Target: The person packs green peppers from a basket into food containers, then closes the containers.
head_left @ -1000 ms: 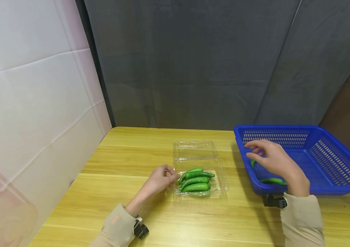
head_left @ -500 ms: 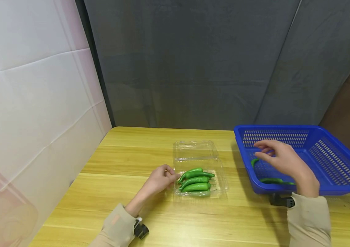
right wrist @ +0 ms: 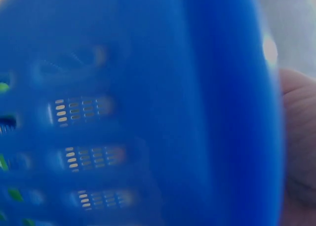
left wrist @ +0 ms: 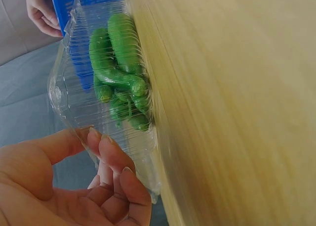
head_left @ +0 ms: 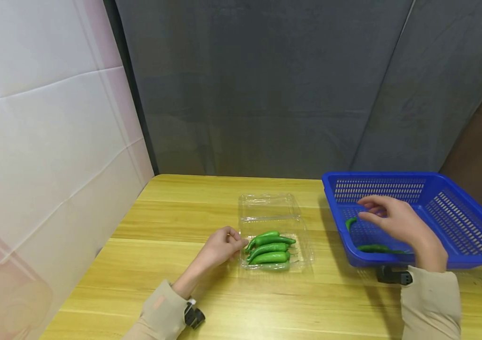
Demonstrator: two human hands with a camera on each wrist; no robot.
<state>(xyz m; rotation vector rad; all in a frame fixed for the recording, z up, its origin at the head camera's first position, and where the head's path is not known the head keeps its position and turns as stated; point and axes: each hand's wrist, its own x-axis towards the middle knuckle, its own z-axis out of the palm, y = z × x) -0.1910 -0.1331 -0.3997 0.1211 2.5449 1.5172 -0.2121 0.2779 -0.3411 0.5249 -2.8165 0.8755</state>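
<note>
Several green chili peppers (head_left: 269, 248) lie side by side in a clear plastic clamshell box (head_left: 306, 241), its lid folded back away from me. My left hand (head_left: 220, 245) pinches the box's left rim between thumb and fingertip, as the left wrist view shows up close. Over the blue plastic basket (head_left: 440, 182) hovers my right hand (head_left: 400, 224), fingers loosely bent and nothing between them. Inside the basket rest a green pepper (head_left: 374, 248) near the front wall and a smaller visible one by the left wall. The basket wall fills most of the right wrist view.
A wooden table (head_left: 173, 208) carries the box and basket. Behind it hangs a dark grey cloth (head_left: 257, 94), with a white cloth (head_left: 45, 132) on the left. The basket's raised rim stands between the box and its inside.
My right hand has moved right, farther over the basket, uncovering more of the peppers there. My left hand and the box have stayed in place.
</note>
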